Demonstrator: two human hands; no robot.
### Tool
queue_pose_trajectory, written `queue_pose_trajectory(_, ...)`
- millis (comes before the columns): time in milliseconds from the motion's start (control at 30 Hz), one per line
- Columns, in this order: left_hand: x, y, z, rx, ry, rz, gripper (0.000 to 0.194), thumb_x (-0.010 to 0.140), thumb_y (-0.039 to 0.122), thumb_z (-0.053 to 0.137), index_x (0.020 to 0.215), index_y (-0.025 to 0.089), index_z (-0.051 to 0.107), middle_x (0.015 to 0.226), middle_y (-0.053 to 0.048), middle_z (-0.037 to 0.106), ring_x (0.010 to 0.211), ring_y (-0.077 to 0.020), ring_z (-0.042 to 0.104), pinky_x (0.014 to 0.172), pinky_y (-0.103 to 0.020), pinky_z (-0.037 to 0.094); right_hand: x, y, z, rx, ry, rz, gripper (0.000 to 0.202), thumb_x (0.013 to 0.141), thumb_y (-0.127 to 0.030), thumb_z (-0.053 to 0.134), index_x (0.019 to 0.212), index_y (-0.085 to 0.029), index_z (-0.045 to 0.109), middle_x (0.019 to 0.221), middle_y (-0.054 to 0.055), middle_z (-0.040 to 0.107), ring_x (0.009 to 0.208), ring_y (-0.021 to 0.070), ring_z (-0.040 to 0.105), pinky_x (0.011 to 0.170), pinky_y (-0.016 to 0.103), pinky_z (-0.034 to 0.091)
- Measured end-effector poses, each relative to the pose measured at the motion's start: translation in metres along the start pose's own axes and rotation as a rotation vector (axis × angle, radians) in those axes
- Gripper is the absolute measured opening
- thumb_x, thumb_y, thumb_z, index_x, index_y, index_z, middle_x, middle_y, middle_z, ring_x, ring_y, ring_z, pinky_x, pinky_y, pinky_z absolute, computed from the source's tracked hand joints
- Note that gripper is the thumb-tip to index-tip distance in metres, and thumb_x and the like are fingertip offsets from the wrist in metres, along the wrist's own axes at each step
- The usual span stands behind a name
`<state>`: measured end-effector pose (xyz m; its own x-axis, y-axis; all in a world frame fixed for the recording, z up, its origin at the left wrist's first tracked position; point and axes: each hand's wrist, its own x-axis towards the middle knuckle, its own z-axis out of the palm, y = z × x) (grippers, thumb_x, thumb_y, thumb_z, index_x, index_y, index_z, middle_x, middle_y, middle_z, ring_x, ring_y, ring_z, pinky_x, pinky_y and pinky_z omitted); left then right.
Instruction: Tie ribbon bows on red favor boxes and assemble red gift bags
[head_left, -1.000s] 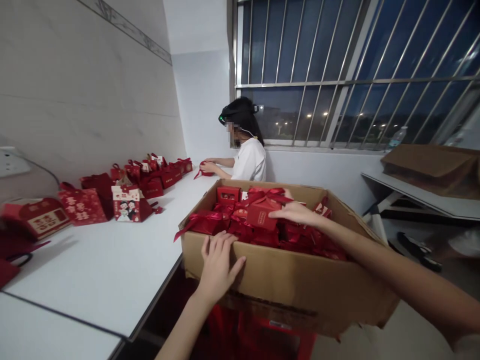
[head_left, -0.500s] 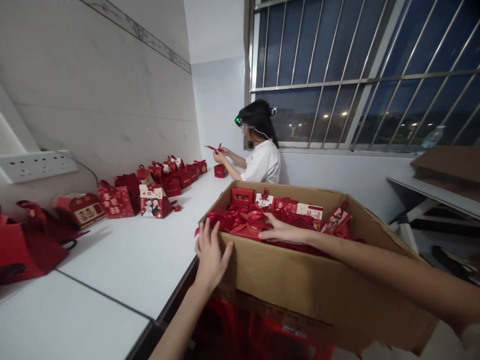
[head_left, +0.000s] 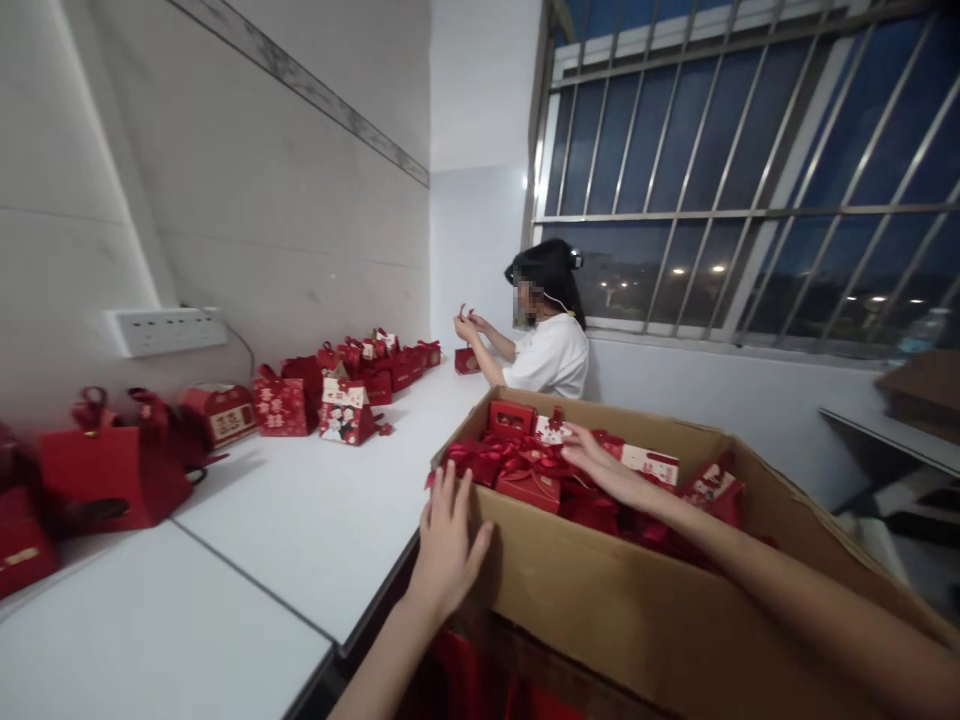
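A large cardboard box (head_left: 592, 585) stands in front of me, filled with small red gift boxes tied with ribbons. My left hand (head_left: 450, 545) rests on its near left corner, fingers spread over the rim. Inside it, my right hand (head_left: 604, 470) reaches over the gift boxes with its fingers stretched out and nothing visibly gripped. Its fingertips are close to a white-topped gift box (head_left: 550, 430) at the back. Left of that hand sits a red gift box with a ribbon bow (head_left: 529, 488). Contact between the right hand and the boxes under it cannot be made out.
Along the wall, a white table (head_left: 360, 490) bears a row of red gift boxes (head_left: 281, 405). At its far end a person in a white shirt (head_left: 551, 355) handles a red ribbon. A power strip (head_left: 165, 330) is on the wall; a barred window (head_left: 697, 180) is behind.
My right hand has lifted off the ribboned red box and moved farther back and right over the gift boxes. My left hand stays at the corner. The view has shifted.
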<state>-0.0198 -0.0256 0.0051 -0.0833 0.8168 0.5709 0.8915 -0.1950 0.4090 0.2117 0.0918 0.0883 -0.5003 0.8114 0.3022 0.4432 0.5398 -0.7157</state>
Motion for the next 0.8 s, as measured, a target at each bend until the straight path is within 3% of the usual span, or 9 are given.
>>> queue_pose_trajectory(100,-0.013,0.01,-0.01,0.005,-0.055,0.04,0.058,0.088,0.021,0.042,0.143,0.017,0.025,0.155,-0.017,0.012,0.143,-0.0305,0.008,0.109,-0.055,0.031,0.005,-0.028,0.001,-0.022,0.252,-0.139,0.046,0.086,-0.051,0.045,0.123,-0.025,0.044,0.127,0.012,0.053,0.121,0.0274,0.051,0.101,0.05,0.041)
queue_pose_trajectory(167,-0.022,0.016,-0.019,0.006,-0.115,0.069,0.062,0.084,0.017,0.044,0.143,0.018,0.025,0.155,-0.015,0.009,0.143,-0.0306,0.005,0.109,-0.055,0.031,0.001,-0.054,0.015,-0.109,0.31,-0.348,0.03,0.087,-0.039,0.048,0.112,-0.024,0.049,0.118,0.011,0.056,0.11,0.0257,0.057,0.093,0.047,0.048)
queue_pose_trajectory(267,-0.038,0.018,-0.043,0.025,-0.213,0.092,0.066,0.079,0.015,0.049,0.142,0.019,0.028,0.155,-0.014,0.011,0.143,-0.0319,0.006,0.109,-0.057,0.031,-0.008,-0.094,0.059,-0.269,0.187,-0.772,0.016,0.086,-0.021,0.048,0.099,-0.022,0.056,0.106,0.011,0.06,0.101,0.0233,0.059,0.087,0.041,0.051)
queue_pose_trajectory(333,-0.055,0.01,-0.065,0.056,-0.255,0.083,0.067,0.076,0.014,0.051,0.14,0.019,0.031,0.152,-0.015,0.023,0.143,-0.0318,0.013,0.109,-0.058,0.03,-0.012,-0.115,0.101,-0.293,0.037,-1.012,0.015,0.083,-0.015,0.048,0.094,-0.019,0.057,0.099,0.011,0.061,0.093,0.0223,0.06,0.081,0.039,0.053)
queue_pose_trajectory(400,-0.078,-0.006,-0.093,0.109,-0.259,0.044,0.063,0.074,0.012,0.052,0.135,0.02,0.037,0.146,-0.015,0.037,0.14,-0.0304,0.023,0.109,-0.058,0.03,-0.014,-0.131,0.149,-0.244,-0.121,-1.162,0.015,0.081,-0.013,0.047,0.089,-0.018,0.058,0.094,0.011,0.063,0.085,0.022,0.061,0.076,0.039,0.054)
queue_pose_trajectory(600,-0.174,-0.071,-0.187,0.386,-0.135,-0.195,0.052,0.072,0.008,0.051,0.123,0.018,0.047,0.139,-0.017,0.044,0.133,-0.0313,0.037,0.101,-0.054,0.038,-0.011,-0.193,0.289,0.177,-0.441,-1.245,0.016,0.08,-0.012,0.046,0.087,-0.018,0.059,0.092,0.01,0.062,0.088,0.0208,0.061,0.077,0.034,0.054)
queue_pose_trajectory(700,-0.216,-0.101,-0.23,0.443,0.046,-0.356,0.046,0.073,0.006,0.047,0.117,0.017,0.05,0.127,-0.015,0.053,0.12,-0.028,0.048,0.097,-0.05,0.041,-0.021,-0.245,0.35,0.371,-0.559,-1.178,0.015,0.077,-0.012,0.048,0.084,-0.021,0.058,0.09,0.006,0.061,0.087,0.0213,0.06,0.079,0.036,0.053)
queue_pose_trajectory(800,-0.247,-0.126,-0.262,0.44,0.25,-0.508,0.039,0.074,0.005,0.044,0.11,0.017,0.053,0.112,-0.012,0.058,0.107,-0.0251,0.053,0.093,-0.046,0.044,-0.041,-0.292,0.404,0.501,-0.615,-1.077,0.014,0.079,-0.013,0.047,0.084,-0.022,0.057,0.087,0.004,0.059,0.083,0.02,0.059,0.077,0.035,0.052)
